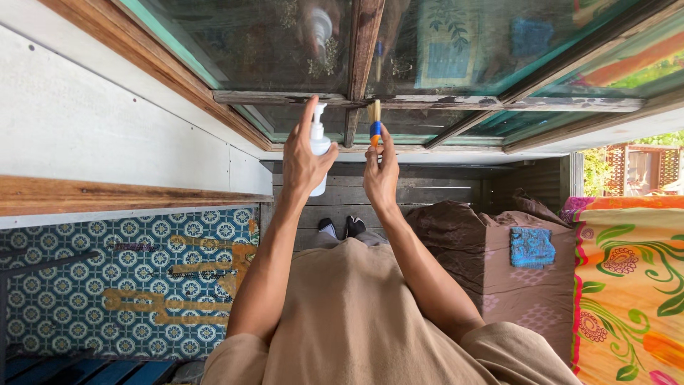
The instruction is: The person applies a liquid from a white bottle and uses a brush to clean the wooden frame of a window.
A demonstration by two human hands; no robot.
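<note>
My left hand [304, 161] grips a white spray bottle [318, 146], with the index finger up on its nozzle, pointed toward the window. My right hand [381, 173] pinches a small brush with a blue and orange handle [375, 130], its bristles up against the weathered wooden window frame [361, 64] between two glass panes. Both hands are raised side by side in front of the window, close to the horizontal wooden bar [285, 98]. My feet in dark sandals [340, 227] stand on wooden planks below.
Glass panes [271, 39] with green-painted edges reflect the room. A white wall [100, 128] and a wooden rail [107, 194] lie left, above a blue patterned mat [142, 278]. A brown covered seat with a blue cloth [531, 247] and a bright floral fabric [630, 285] are right.
</note>
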